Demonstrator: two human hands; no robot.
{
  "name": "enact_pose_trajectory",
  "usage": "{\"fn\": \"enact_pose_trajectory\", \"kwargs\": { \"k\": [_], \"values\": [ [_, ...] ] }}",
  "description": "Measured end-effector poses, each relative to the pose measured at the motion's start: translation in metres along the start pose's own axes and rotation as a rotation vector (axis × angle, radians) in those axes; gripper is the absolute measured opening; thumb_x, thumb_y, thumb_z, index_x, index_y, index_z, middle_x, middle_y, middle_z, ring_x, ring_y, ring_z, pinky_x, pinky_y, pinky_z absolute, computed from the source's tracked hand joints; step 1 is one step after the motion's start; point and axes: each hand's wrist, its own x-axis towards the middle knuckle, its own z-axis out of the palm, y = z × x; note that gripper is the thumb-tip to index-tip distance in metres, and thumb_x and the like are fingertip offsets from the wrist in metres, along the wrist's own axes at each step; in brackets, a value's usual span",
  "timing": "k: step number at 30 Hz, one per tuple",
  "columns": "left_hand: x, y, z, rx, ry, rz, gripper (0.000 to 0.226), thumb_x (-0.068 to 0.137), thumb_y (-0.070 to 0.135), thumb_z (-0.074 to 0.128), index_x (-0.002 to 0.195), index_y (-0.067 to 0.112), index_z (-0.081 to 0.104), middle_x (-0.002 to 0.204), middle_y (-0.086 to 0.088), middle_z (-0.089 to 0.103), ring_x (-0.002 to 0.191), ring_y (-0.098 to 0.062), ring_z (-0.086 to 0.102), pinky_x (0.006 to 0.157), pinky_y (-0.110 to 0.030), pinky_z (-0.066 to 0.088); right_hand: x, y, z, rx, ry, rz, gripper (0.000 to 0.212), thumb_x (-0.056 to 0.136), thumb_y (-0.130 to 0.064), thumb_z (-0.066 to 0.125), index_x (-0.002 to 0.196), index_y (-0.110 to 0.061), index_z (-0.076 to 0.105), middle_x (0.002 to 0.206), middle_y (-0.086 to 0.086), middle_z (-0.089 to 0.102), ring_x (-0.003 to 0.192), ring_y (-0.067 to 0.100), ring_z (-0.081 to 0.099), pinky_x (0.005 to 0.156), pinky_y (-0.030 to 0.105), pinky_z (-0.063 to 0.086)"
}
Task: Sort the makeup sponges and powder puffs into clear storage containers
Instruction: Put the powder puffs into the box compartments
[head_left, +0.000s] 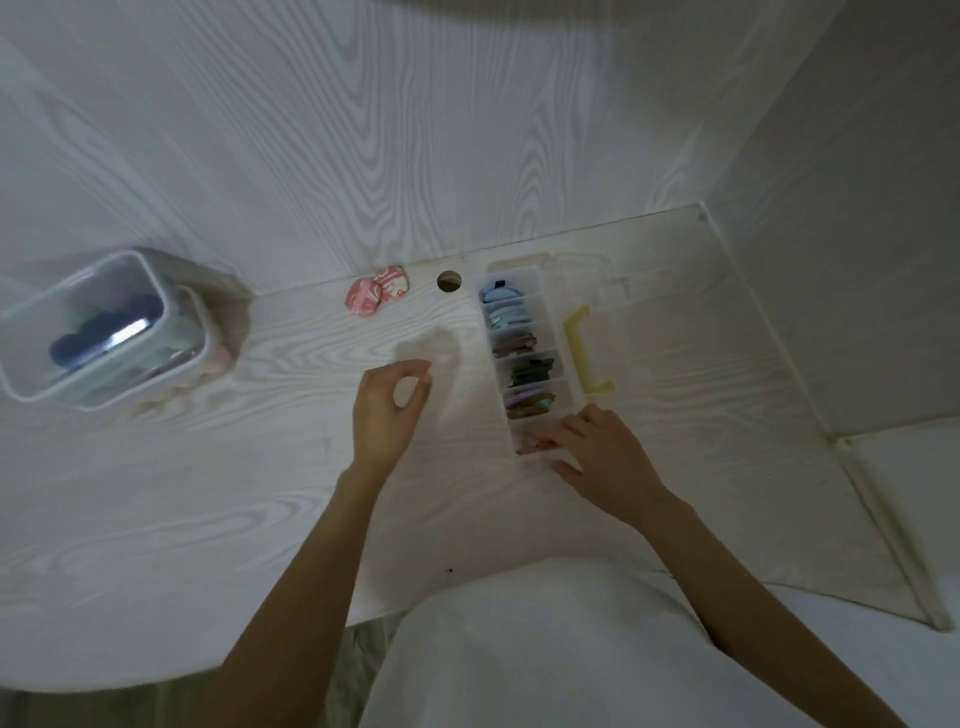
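A long clear divided organiser (561, 338) lies on the white desk, its compartments holding blue, brown, green and pink-purple puffs. My right hand (602, 457) rests on its nearest compartment, fingers pressing on pinkish puffs (532, 441) there. My left hand (387, 410) hovers over the desk left of the organiser, thumb and fingertips curled close together with nothing visible in them. Two pink patterned puffs (376, 295) lie at the back edge of the desk. A clear tub (31, 384) at the far left holds dark blue and pale green sponges.
A yellowish lid or handle piece (584, 349) lies just right of the organiser. A round cable hole (449, 280) sits in the desk behind it. Walls close the desk at the back and right. My white-clothed lap (545, 649) fills the front.
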Motion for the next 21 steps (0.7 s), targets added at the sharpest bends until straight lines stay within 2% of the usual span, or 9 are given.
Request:
{"fn": "enact_pose_trajectory", "kwargs": {
  "k": [3,7,10,14,17,21],
  "values": [
    [0.033,-0.021,-0.008,0.015,-0.025,-0.100,0.024,0.090,0.025,0.060,0.112,0.017,0.063,0.113,-0.002,0.063,0.102,-0.018,0.055,0.089,-0.042,0.046,0.008,-0.002,0.002,-0.029,0.053,-0.043,0.029,0.070,-0.015,0.076,0.097,-0.022,0.067,0.087,-0.005,0.065,0.076,0.021,0.052,0.065,0.030,0.043],
    [0.074,-0.037,-0.008,0.152,-0.009,-0.207,0.044,0.089,0.025,0.060,0.128,0.008,0.050,0.126,-0.016,0.051,0.115,-0.029,0.048,0.095,-0.039,0.039,0.022,-0.009,0.002,-0.047,0.123,-0.072,0.025,0.067,-0.008,0.074,0.090,-0.017,0.067,0.086,0.001,0.065,0.074,0.024,0.055,0.064,0.032,0.046],
    [0.106,-0.054,-0.005,0.200,-0.002,-0.306,0.051,0.090,0.029,0.056,0.134,0.008,0.044,0.132,-0.019,0.049,0.121,-0.034,0.043,0.100,-0.039,0.032,0.031,-0.012,0.003,-0.071,0.139,-0.082,0.025,0.062,-0.005,0.076,0.085,-0.014,0.068,0.086,0.003,0.066,0.075,0.025,0.056,0.064,0.032,0.048],
    [0.136,-0.071,0.003,0.251,-0.076,-0.296,0.046,0.091,0.035,0.049,0.130,0.012,0.048,0.130,-0.015,0.053,0.122,-0.033,0.043,0.101,-0.042,0.028,0.037,-0.013,0.006,-0.071,0.147,-0.082,0.027,0.063,-0.005,0.075,0.088,-0.015,0.071,0.088,0.005,0.063,0.083,0.021,0.046,0.066,0.032,0.045],
    [0.146,-0.083,0.011,0.297,-0.014,-0.317,0.042,0.092,0.035,0.049,0.124,0.007,0.054,0.133,-0.014,0.051,0.124,-0.032,0.040,0.101,-0.039,0.023,0.037,-0.012,0.006,-0.065,0.140,-0.073,0.027,0.065,-0.007,0.074,0.090,-0.017,0.071,0.090,0.004,0.060,0.085,0.020,0.044,0.067,0.032,0.042],
    [0.147,-0.083,0.013,0.274,0.071,-0.366,0.038,0.085,0.038,0.059,0.108,0.008,0.060,0.111,-0.016,0.061,0.103,-0.033,0.054,0.090,-0.036,0.035,0.036,-0.012,0.006,-0.062,0.147,-0.073,0.028,0.066,-0.006,0.074,0.091,-0.017,0.070,0.090,0.005,0.059,0.085,0.019,0.043,0.068,0.032,0.041]
  ]
}}
